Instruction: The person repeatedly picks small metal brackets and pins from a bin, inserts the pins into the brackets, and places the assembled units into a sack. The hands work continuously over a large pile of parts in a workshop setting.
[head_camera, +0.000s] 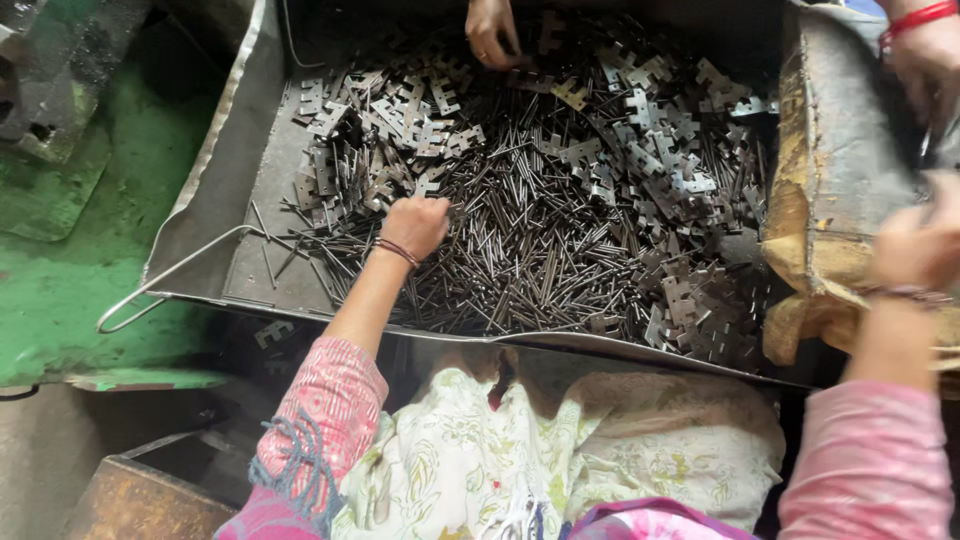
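Observation:
A wide metal tray (240, 170) holds a heap of thin metal pins (540, 240) ringed by flat notched metal plates (660, 120). My left hand (415, 225) reaches into the pile, fingers curled down among the pins near the plates on the left; what it grips is hidden. My right hand (915, 245) is raised at the right edge over a worn brown cushion-like pad (830, 180). It is motion-blurred, and whether it holds anything is unclear.
Another person's hand (490, 35) works in the plates at the tray's far side. A third hand with a red bangle (925, 55) is at top right. A wire handle (170, 280) sticks out at the tray's left. Green machine surface (60, 260) lies left; a floral cloth (480, 460) covers my lap.

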